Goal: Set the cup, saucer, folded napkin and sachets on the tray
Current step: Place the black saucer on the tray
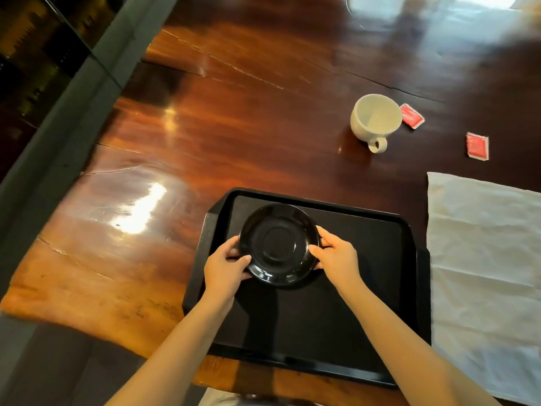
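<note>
A glossy black saucer (278, 244) sits over the far left part of the black tray (360, 288). My left hand (224, 266) grips its left rim and my right hand (336, 254) grips its right rim. Whether the saucer rests on the tray or hovers just above it, I cannot tell. A white cup (376, 120) stands upright on the table beyond the tray, handle toward me. Two red sachets lie near it: one (412, 116) touching the cup's right side, another (477, 146) farther right. A white napkin (483, 273) lies spread flat right of the tray.
The polished dark wooden table (219, 127) has bright glare patches left of the tray. Its left edge runs diagonally beside a grey ledge (67, 112). The near edge lies just under the tray's front rim.
</note>
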Demonstrator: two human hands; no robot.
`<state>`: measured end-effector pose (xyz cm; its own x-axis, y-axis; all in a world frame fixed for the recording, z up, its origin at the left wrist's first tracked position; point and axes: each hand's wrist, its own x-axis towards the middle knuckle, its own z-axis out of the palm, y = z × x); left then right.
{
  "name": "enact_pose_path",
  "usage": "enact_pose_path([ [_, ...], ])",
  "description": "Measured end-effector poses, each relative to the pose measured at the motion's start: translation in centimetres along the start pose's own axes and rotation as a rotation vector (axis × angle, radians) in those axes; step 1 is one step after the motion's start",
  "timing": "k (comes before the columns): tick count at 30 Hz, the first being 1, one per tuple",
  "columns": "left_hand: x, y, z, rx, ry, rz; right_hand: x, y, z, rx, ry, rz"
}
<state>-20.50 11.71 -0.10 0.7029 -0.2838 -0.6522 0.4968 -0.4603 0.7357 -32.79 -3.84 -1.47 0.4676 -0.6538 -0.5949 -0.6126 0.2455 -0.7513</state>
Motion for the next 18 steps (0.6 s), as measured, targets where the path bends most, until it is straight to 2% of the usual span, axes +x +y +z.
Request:
enact_pose_path([
  [6,0.3,-0.5,0.2,0.041,0.002,0.017,0.1,0.5,-0.2,-0.054,-0.016,-0.042],
  [10,0.7,-0.7,-0.2,0.162,-0.023,0.054,0.2,0.6,0.1,-0.081,-0.019,-0.053],
  [14,0.5,0.6,-0.8,0.403,-0.087,0.065,0.0,0.1,-0.2,-0.105,-0.038,-0.058],
  [18,-0.2,3.4,-2.0,0.856,-0.128,0.171,0.0,-1.3,-1.2,-0.25,-0.122,0.012],
])
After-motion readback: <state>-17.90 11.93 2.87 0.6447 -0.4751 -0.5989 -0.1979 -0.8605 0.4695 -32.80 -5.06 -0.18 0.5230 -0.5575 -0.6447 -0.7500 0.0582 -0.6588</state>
